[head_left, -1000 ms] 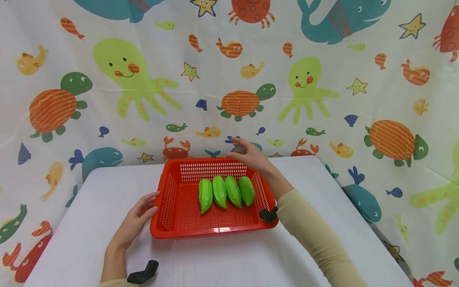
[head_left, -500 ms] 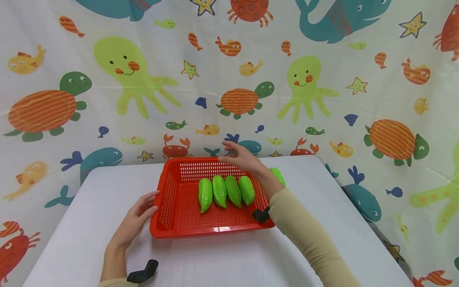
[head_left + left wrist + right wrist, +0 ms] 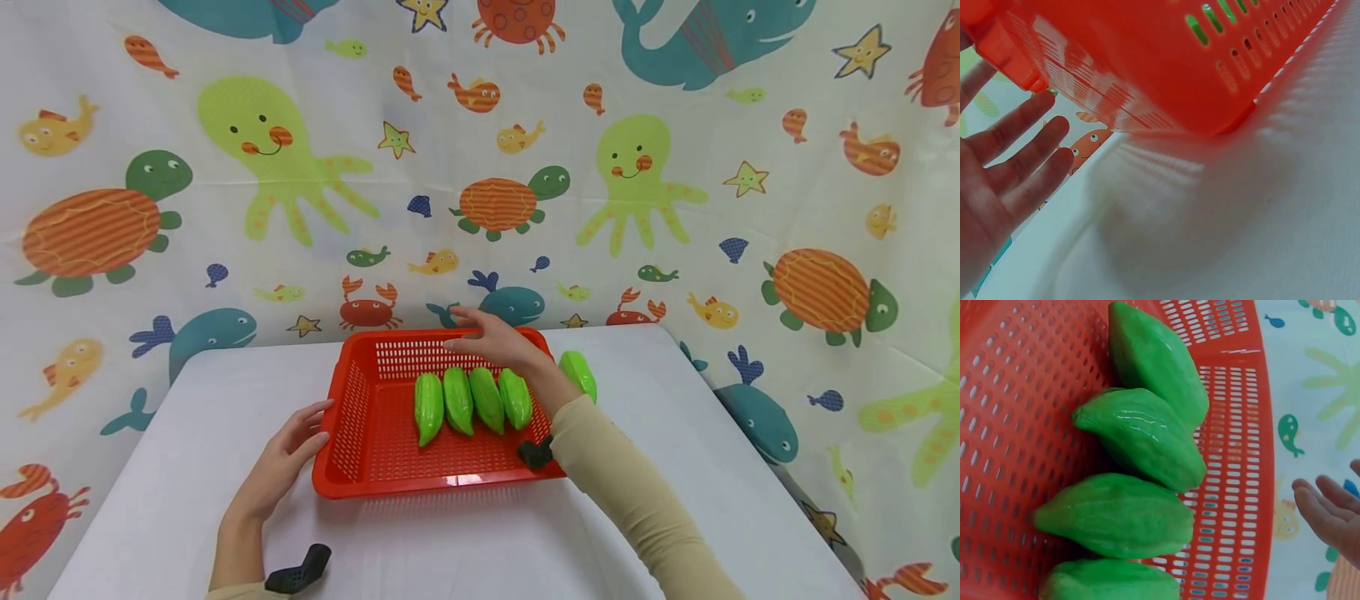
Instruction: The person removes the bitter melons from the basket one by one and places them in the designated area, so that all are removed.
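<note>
A red plastic basket [image 3: 390,437] holds several green, ribbed, pointed fruits [image 3: 458,402] in a row; their exact kind is unclear. At the basket's left rim is my left hand [image 3: 281,462], thumb and fingertips by the edge. The left wrist view shows that hand's [image 3: 997,172] fingers spread and loosely bent beside the basket wall. Over the far rim, my right hand [image 3: 495,337] hovers with nothing in it. Its fingers look extended in the right wrist view, where the hand [image 3: 1338,515] appears past the rim. One more green fruit [image 3: 581,377] lies outside, right of the basket, partly behind my right forearm.
The basket stands on a white table [image 3: 420,550]. A curtain [image 3: 420,183] printed with sea animals hangs behind and beside the table. Black devices sit at both wrists, the right one [image 3: 534,452] over the basket's front right part.
My right hand has moved left and slightly down along the basket's far rim. The green fruit outside on the right has come into view from behind the forearm. My left hand stays put.
</note>
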The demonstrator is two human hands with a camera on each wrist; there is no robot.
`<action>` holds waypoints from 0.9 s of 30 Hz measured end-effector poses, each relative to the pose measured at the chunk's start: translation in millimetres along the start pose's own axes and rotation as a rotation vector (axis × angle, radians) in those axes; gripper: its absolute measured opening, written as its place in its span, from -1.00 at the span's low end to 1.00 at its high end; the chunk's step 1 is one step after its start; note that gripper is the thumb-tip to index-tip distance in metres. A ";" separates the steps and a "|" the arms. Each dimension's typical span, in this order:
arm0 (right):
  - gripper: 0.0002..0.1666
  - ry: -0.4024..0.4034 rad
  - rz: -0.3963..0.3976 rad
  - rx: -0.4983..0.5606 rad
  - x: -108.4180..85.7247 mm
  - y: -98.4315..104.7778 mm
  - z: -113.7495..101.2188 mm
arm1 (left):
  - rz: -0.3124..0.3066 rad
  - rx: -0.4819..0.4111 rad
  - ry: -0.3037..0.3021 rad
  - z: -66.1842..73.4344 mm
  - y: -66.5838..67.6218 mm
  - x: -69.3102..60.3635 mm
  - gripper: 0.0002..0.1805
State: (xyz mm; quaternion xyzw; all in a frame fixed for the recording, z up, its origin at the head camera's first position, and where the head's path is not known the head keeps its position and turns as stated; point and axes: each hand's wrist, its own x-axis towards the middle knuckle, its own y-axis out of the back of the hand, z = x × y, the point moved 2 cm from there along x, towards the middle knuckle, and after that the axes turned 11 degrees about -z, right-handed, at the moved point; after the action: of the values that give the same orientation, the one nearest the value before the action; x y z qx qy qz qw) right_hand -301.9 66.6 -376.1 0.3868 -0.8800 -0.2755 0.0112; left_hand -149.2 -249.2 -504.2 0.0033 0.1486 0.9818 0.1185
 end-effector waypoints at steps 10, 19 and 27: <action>-0.18 -0.031 -0.015 -0.014 15.9 -4.5 -1.2 | -0.014 0.001 -0.012 -4.5 9.2 8.9 -0.37; -0.14 -0.088 -0.068 -0.042 26.0 -8.9 -1.8 | -0.033 -0.006 -0.012 -6.8 17.3 17.2 -0.36; -0.11 -0.131 -0.081 -0.032 38.6 -10.3 0.9 | -0.042 0.017 -0.018 -9.4 25.6 23.7 -0.36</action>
State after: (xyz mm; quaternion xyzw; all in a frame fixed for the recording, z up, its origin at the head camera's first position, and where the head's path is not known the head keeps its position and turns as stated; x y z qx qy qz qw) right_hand -322.2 34.9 -389.5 0.4029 -0.8581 -0.3142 -0.0514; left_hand -178.6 -270.1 -506.3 0.0101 0.1557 0.9777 0.1403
